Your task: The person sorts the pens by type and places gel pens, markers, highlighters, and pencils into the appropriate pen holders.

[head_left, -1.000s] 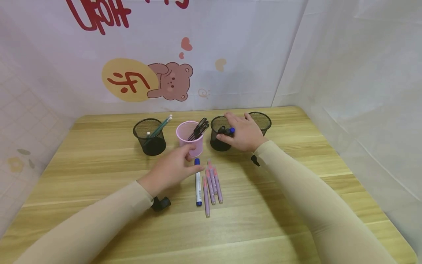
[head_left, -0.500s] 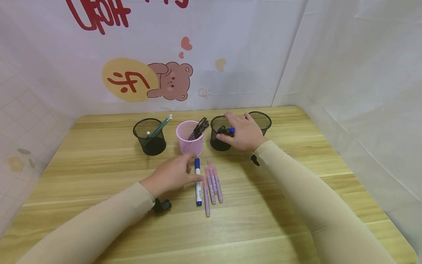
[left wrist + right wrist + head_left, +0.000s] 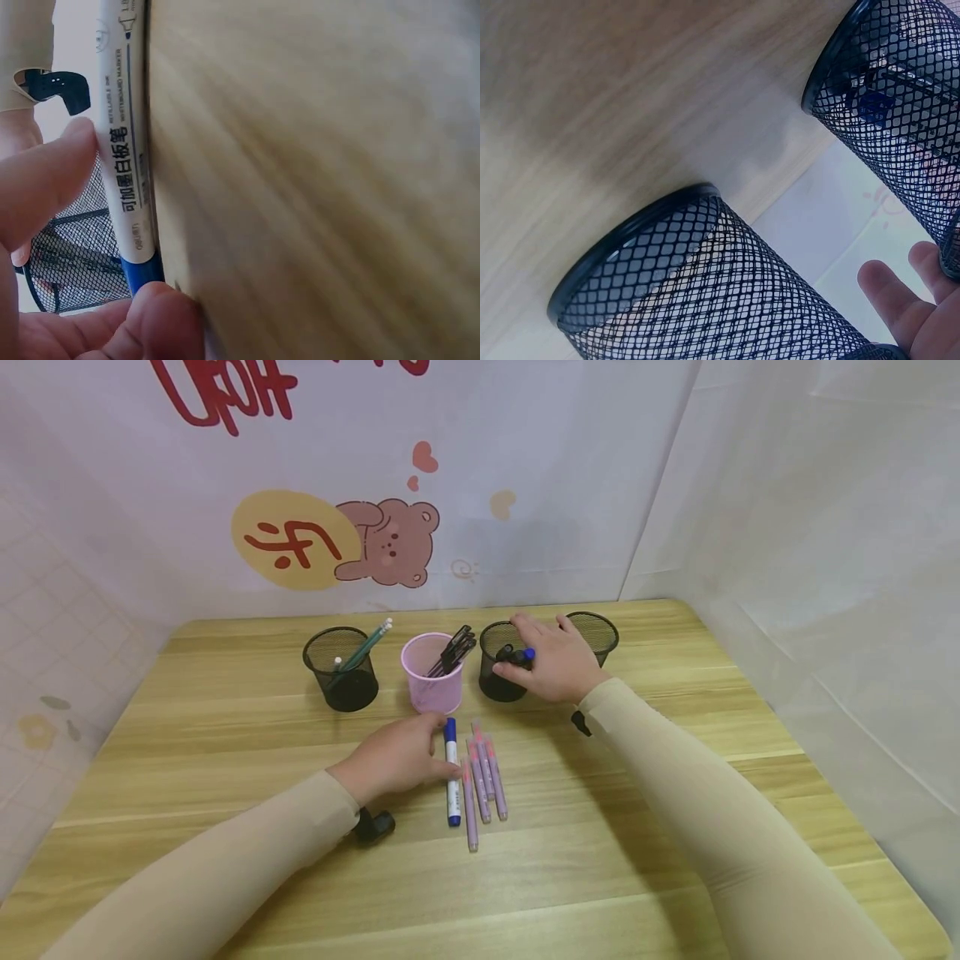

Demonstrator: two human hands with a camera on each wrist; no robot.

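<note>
My left hand (image 3: pixel 393 756) is over a white whiteboard marker (image 3: pixel 453 785) with a blue cap, which lies on the table. In the left wrist view the thumb (image 3: pixel 56 169) lies against the marker's barrel and the fingertips (image 3: pixel 169 315) touch its cap. My right hand (image 3: pixel 558 664) rests at the rim of a black mesh pen holder (image 3: pixel 498 685) containing black- and blue-capped markers (image 3: pixel 517 656). Its fingers (image 3: pixel 889 292) look fairly straight in the right wrist view, beside the rim. Several lilac pens (image 3: pixel 482 781) lie right of the marker.
A pink pen holder (image 3: pixel 435 693) with black pens (image 3: pixel 456 652) stands left of the middle. Further left, a black mesh holder (image 3: pixel 348 689) contains green pencils (image 3: pixel 371 643). Another black mesh holder (image 3: pixel 596 631) stands behind my right hand. White curtains enclose the wooden table (image 3: pixel 525 893).
My left hand has drawn back from the pink holder toward me and settled by the marker's cap and barrel. My right hand stays at the black holder.
</note>
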